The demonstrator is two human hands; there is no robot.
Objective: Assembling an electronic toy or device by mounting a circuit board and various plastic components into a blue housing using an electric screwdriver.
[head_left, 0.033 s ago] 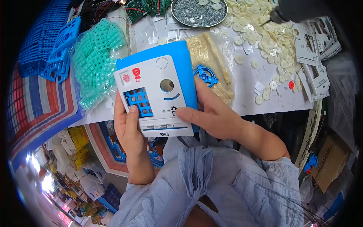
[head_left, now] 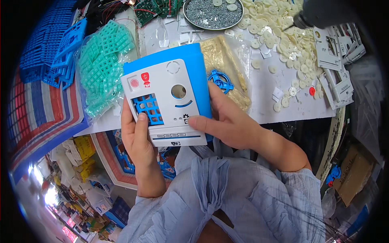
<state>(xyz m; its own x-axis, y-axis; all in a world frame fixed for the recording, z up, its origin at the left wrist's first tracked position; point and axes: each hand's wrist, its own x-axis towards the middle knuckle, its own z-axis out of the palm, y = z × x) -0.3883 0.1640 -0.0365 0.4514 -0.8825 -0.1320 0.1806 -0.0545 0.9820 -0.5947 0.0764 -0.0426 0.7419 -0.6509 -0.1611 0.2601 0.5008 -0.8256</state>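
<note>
While the person looks down at the work, the blue box (head_left: 199,69) is held up in front of the chest, over the near edge of the table (head_left: 265,111). The left hand (head_left: 139,141) is partly curled round the left side, with its thumb on the front. The right hand (head_left: 231,123) is curled round the right side, with its thumb near the low right corner. Both have hold of the box and nothing else that shows.

The white front (head_left: 162,79) lies over the box, so that part looks done, but I cannot tell if it is fixed on. The window on the left shows a bare blue grid (head_left: 149,109), with no green buttons (head_left: 103,60) in it; those sit in a bag to the far left. The round hole (head_left: 178,92) has no dial in it, so the box seems only part made.

The front has small red pictures near its top, black ones lower down, and a row of drawn notes. I can read no brand. The brown cardboard (head_left: 352,178) at the near right has dark hand-drawn marks
</note>
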